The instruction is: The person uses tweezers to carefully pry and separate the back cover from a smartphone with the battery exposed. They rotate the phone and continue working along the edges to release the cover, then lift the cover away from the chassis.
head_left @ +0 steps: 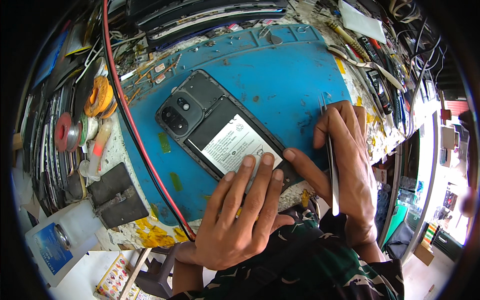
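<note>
A dark smartphone with its back cover off (pixel 212 95) lies at a slant on a blue work mat (pixel 280 75). Its camera module (pixel 175 115) is at the upper left, and a battery with a white printed label (pixel 232 142) fills the middle. My left hand (pixel 237 215) rests with fingers stretched out on the lower end of the battery, hiding part of it. My right hand (pixel 350 155) is closed around metal tweezers (pixel 333 185), whose tips point away from me. The right thumb reaches out to the phone's lower right edge.
A red and black cable (pixel 122 100) crosses the mat's left side. Solder spools (pixel 67 132) and a bottle with a blue label (pixel 55 245) stand left. Small screws and metal parts (pixel 195 49) lie in the mat's far trays. Tools and cables (pixel 372 75) crowd the right.
</note>
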{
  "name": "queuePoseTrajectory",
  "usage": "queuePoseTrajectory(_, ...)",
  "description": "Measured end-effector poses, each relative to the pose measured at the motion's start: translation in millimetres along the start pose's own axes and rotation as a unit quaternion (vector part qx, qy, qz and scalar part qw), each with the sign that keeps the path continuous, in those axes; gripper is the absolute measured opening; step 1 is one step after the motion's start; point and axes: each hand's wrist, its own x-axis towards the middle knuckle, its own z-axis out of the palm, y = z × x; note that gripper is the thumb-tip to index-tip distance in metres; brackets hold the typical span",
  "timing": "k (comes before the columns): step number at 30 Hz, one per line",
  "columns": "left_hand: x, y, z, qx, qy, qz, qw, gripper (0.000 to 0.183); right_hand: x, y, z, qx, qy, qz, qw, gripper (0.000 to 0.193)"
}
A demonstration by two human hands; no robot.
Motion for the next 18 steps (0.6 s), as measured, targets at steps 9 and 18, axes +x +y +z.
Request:
queuePoseTrajectory(9,0.7,0.0,-0.1,0.002,-0.003,0.005,1.000,0.068,3.5,4.8,1.8,-0.005,-0.009,-0.030,0.999,0.039)
queuePoseTrajectory(18,1.9,-1.9,1.7,0.009,0.015,0.012,1.000,0.054,15.5,15.8,18.9,0.018,0.021,-0.072,0.997,0.037)
